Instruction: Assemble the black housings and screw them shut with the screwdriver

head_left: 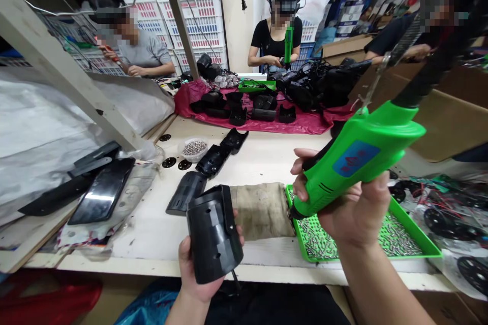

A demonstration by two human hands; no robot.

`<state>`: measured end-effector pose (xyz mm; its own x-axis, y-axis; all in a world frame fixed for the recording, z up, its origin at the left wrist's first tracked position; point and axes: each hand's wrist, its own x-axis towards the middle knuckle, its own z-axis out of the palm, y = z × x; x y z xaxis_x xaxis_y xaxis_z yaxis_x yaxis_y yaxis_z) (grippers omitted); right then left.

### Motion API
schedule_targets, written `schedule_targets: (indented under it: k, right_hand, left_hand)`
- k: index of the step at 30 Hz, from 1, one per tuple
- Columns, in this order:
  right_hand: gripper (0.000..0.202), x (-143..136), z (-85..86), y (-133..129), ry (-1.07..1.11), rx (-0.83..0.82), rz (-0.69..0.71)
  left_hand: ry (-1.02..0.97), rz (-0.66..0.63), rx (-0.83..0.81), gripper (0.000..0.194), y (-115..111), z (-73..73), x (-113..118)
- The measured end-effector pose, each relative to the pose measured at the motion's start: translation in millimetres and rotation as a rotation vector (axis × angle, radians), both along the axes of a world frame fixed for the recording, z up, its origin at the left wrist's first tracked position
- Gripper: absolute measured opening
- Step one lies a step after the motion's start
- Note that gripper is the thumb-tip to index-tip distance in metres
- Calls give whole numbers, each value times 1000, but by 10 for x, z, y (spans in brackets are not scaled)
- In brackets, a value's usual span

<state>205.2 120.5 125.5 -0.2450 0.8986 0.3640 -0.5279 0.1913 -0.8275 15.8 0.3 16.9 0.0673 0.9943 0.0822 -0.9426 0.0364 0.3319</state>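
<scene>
Black housing: held by the left grip above the near edge of the bench, left of the cloth pad.

Orientation: the long axis of the housing runs nearly upright in view, lower end leaning slightly right and toward the wearer. A bracket lies along its right side, with a screw head visible on it.

Governing relation: the housing lies to the left of, and slightly lower in view than, the tip of the green driver. The two are well apart, the cloth pad showing between them. The driver's long axis slopes from upper right down to lower left; its tip is at the left end of the green tray, which carries loose screws. Contact between bit and screws cannot be determined.

Left grip: closed around the housing, thumb on its left side, fingertips behind its right side. Being in contact, this is the nearer hand.

Right grip: wrapped around the driver body, fingers left, thumb right. It is clear of the housing, which lies to its left and lower.
</scene>
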Motion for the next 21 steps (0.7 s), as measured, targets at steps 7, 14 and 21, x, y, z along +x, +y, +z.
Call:
schedule_targets:
  k: [7, 14, 21]
  right_hand:
    - [63, -63, 3, 19, 55, -21, -7]
    - [73, -108, -96, 70, -42, -58, -25]
    - [48, -126, -113, 94, -190, 86, -99]
  left_hand:
    - [-36, 25, 18, 58, -35, -34, 36]
    - [-75, -84, 7, 56, -24, -51, -60]
    - [-129, -28, -50, 53, 41, -151, -131]
